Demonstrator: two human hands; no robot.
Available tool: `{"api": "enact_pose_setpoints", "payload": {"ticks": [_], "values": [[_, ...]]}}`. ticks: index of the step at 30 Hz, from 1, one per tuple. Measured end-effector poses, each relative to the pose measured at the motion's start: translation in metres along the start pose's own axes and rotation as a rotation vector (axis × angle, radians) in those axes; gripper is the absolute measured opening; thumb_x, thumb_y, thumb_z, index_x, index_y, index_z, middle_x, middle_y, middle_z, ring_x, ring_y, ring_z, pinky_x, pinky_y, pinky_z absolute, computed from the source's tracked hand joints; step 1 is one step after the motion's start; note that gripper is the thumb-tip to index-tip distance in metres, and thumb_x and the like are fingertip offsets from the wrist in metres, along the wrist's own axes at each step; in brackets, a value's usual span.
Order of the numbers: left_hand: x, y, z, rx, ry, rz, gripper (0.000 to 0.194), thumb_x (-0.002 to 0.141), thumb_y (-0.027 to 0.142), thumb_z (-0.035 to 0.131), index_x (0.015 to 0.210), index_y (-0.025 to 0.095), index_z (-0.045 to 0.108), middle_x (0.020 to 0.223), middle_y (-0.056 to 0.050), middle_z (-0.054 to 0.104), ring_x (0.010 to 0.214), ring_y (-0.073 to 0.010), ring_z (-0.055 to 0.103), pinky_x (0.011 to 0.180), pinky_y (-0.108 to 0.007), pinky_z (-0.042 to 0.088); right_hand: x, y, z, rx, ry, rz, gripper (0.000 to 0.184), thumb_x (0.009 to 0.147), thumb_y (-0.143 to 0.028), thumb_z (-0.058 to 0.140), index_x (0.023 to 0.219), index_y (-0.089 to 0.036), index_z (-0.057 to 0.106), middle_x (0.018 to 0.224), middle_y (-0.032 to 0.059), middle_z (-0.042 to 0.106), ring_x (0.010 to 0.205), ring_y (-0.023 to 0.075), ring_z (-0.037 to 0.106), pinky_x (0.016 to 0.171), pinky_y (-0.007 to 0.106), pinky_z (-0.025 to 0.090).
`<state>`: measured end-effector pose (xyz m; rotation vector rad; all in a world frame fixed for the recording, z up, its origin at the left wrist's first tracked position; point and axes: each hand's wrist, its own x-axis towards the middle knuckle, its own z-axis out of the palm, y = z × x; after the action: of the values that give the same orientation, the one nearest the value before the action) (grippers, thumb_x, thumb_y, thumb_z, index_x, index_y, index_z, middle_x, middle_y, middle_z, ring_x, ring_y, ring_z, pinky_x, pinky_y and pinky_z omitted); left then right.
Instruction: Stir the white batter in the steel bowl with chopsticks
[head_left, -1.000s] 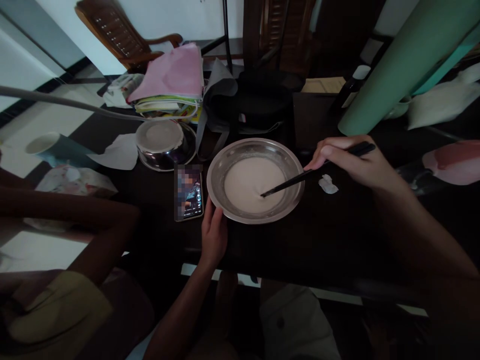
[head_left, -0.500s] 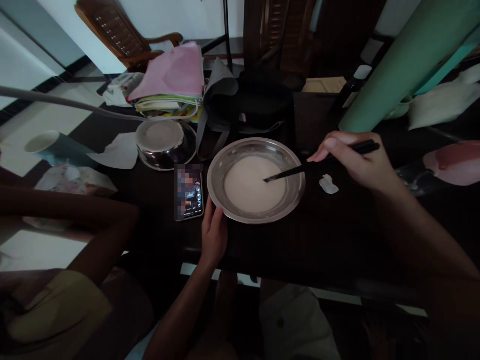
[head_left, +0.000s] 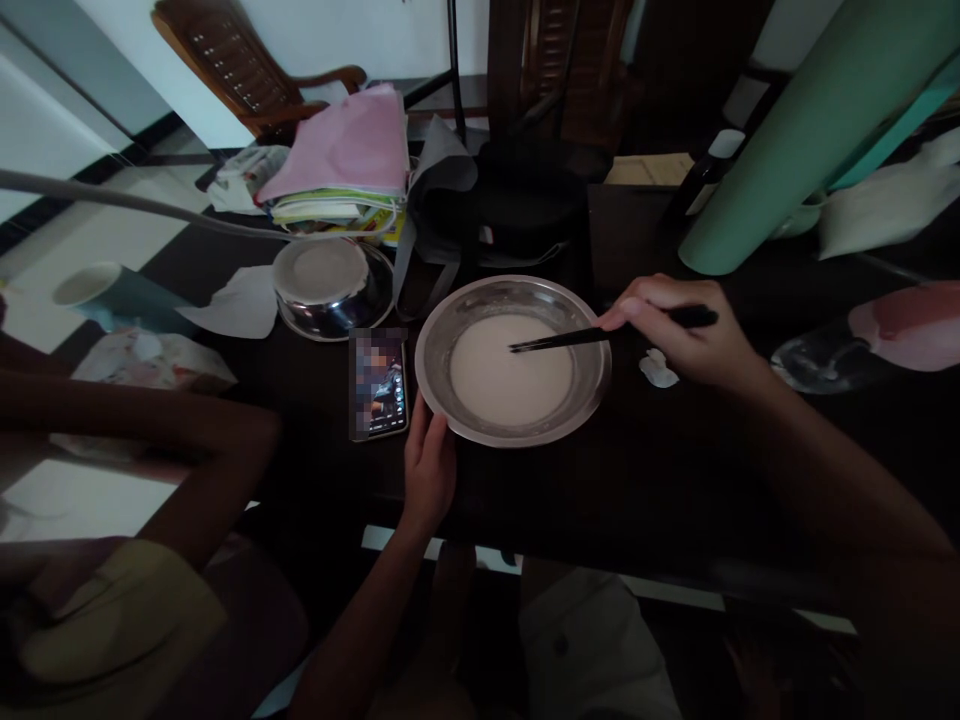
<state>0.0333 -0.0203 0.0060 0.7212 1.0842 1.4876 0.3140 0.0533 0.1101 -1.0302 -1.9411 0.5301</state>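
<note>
A wide metal bowl (head_left: 439, 395) stands on the dark table, with a milky white liquid (head_left: 502, 385) in it. My left hand (head_left: 430, 465) grips the bowl's near left rim, thumb at the edge and the other fingers partly hidden beneath it. My right hand (head_left: 675, 325) is closed around black chopsticks (head_left: 570, 341), held over the bowl's right rim. Their tips reach into the liquid near its middle. Left of the bowl lies a phone (head_left: 379, 385) with a lit screen. A crumpled white scrap (head_left: 658, 368) sits below my right hand.
An upturned metal bowl (head_left: 330, 285) stands at the back left, before a pile with a pink folder (head_left: 345, 145). A dark bag (head_left: 517, 205) lies behind the bowl. A large green cylinder (head_left: 795, 140) leans at the right. Another person's arm (head_left: 202, 430) rests at the left.
My right hand has moved left and slightly down, bringing the chopstick tips left and a little up through the liquid. My left hand and the bowl have hardly moved.
</note>
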Motion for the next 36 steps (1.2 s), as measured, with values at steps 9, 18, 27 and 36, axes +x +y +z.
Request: {"api": "enact_pose_setpoints", "payload": {"ticks": [9,18,27,36], "values": [[-0.001,0.001,0.001,-0.03,-0.014,0.007,0.057,0.088,0.038,0.073,0.143,0.03,0.062,0.152,-0.006,0.06,0.147,-0.0246,0.049,0.126,-0.038,0.032,-0.002,-0.003,-0.002,0.214,-0.186,0.067,0.03,0.099,-0.038,0.059,0.08,-0.023,0.078,0.083,0.0034,0.079,0.079,0.018,0.072,0.072,0.033,0.052],[0.0,0.001,0.001,-0.004,-0.009,0.006,0.058,0.088,0.041,0.074,0.144,0.031,0.061,0.15,-0.006,0.062,0.148,-0.0252,0.048,0.127,-0.039,0.031,0.001,0.002,0.003,-0.036,-0.021,-0.024,0.028,0.099,-0.04,0.058,0.08,-0.03,0.076,0.077,0.0008,0.074,0.076,0.0215,0.069,0.078,0.042,0.051],[0.0,0.003,0.002,0.01,-0.003,0.018,0.059,0.086,0.04,0.074,0.143,0.031,0.062,0.15,-0.005,0.062,0.148,-0.0253,0.047,0.126,-0.038,0.031,-0.004,-0.006,-0.007,0.216,-0.065,0.097,0.038,0.1,-0.047,0.056,0.072,-0.031,0.076,0.075,0.0012,0.074,0.074,0.0217,0.071,0.071,0.04,0.055],[0.0,0.0,0.0,0.031,-0.001,0.021,0.059,0.087,0.043,0.073,0.144,0.031,0.061,0.152,-0.005,0.06,0.151,-0.0252,0.043,0.128,-0.038,0.028,0.002,0.0,0.008,0.01,-0.109,-0.051,0.02,0.096,-0.038,0.062,0.085,-0.034,0.078,0.084,0.001,0.078,0.083,0.0226,0.071,0.079,0.042,0.052]]}}
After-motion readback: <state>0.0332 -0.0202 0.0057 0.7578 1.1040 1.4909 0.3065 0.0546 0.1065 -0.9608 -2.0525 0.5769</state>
